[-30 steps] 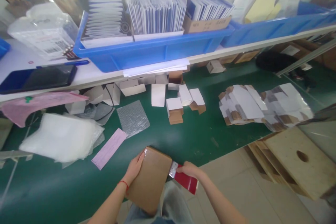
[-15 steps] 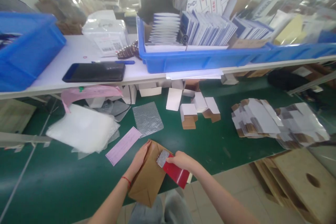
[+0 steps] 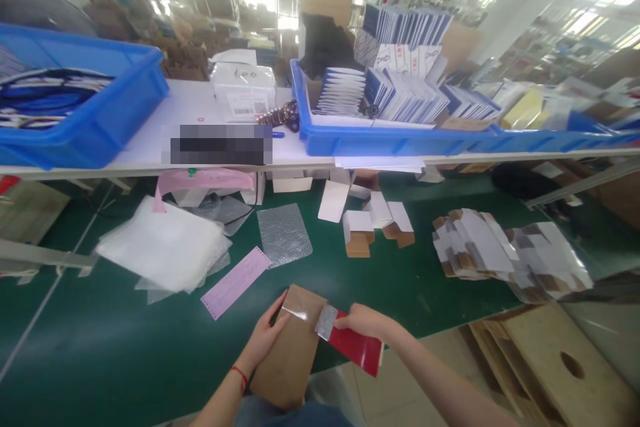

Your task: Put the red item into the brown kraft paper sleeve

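Observation:
A small brown cardboard box (image 3: 293,363) stands tilted at the table's front edge, close to my body. My left hand (image 3: 267,340) is closed around its left side, with the thumb on the upper face. In my right hand (image 3: 363,321) is a red tape dispenser (image 3: 357,345). Its grey metal head (image 3: 327,322) touches the box's right edge near the far end. A shiny strip of clear tape (image 3: 300,313) lies across the far part of the box.
Beyond the box lie a pink slip (image 3: 235,282), a bubble-wrap sheet (image 3: 285,235) and a pile of clear bags (image 3: 163,243). Small white boxes (image 3: 357,223) and flattened cartons (image 3: 475,243) are further right. A shelf with blue bins (image 3: 390,141) runs across the back.
The tape dispenser has moved right across the box to its right edge, and a shiny strip of tape now shows behind it. My left thumb has come onto the upper face. The view has tilted up.

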The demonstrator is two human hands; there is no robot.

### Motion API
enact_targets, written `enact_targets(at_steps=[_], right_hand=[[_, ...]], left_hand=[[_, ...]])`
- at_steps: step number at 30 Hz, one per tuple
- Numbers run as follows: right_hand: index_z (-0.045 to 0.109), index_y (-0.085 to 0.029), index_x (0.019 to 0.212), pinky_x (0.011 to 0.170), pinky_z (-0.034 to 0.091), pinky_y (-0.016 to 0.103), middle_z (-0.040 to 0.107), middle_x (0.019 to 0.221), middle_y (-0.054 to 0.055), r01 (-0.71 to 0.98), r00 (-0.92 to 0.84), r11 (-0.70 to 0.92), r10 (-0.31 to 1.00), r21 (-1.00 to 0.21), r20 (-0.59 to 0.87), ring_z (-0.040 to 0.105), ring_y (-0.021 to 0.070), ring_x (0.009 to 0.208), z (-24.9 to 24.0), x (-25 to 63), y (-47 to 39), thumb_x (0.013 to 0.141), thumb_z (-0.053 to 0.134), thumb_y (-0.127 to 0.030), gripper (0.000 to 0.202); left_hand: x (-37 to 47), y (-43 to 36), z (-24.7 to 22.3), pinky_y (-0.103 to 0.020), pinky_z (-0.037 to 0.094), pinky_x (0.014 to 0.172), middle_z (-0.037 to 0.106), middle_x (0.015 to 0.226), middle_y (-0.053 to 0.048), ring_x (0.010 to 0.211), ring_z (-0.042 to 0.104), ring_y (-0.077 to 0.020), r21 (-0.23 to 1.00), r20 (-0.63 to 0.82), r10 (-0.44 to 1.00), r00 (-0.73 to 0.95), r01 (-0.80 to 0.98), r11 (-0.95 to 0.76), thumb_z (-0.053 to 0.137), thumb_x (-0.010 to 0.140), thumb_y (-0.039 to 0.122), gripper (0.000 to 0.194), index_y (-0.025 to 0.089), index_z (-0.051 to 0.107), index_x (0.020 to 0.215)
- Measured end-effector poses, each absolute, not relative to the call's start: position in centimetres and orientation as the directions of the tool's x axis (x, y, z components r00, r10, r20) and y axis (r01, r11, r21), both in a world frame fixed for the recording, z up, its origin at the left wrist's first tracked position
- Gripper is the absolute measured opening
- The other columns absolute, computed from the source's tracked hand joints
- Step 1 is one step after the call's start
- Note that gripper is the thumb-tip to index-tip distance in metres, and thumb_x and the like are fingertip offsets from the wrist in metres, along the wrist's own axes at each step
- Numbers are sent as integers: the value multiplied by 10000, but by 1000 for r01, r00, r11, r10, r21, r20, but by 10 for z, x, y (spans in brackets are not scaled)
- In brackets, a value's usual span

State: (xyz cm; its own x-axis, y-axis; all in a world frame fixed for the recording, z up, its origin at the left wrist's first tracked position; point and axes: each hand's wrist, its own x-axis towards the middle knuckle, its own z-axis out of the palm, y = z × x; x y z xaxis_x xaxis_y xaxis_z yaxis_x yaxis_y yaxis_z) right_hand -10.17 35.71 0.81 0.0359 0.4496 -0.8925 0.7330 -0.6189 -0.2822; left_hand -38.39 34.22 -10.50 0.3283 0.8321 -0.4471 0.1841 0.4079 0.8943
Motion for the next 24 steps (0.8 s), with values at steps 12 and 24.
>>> enact_targets(at_steps=[12, 24], right_hand=[[597, -145, 651, 513, 382, 271, 695, 736, 81, 664, 15, -677, 436, -317, -900, 636, 177, 613, -54, -54, 324, 811, 673, -307, 240], [558, -163, 550, 459, 294, 240, 570, 526, -3, 671, -127, -630, 421, -391, -898, 511, 120, 476, -80, -8, 342, 837, 637, -274, 318]], left_hand=[[-372, 345, -90, -465, 330, 1247, 489, 1549, -96, 1440, 450, -314, 859, -505, 807, 306, 261, 439, 609, 839, 574, 763, 186, 473, 1483], [-311, 298, -103, -450, 348, 1238, 414, 1602, -68, 1458, 425, -304, 776, -630, 755, 184, 106, 622, 574, 866, 654, 788, 254, 408, 1523]])
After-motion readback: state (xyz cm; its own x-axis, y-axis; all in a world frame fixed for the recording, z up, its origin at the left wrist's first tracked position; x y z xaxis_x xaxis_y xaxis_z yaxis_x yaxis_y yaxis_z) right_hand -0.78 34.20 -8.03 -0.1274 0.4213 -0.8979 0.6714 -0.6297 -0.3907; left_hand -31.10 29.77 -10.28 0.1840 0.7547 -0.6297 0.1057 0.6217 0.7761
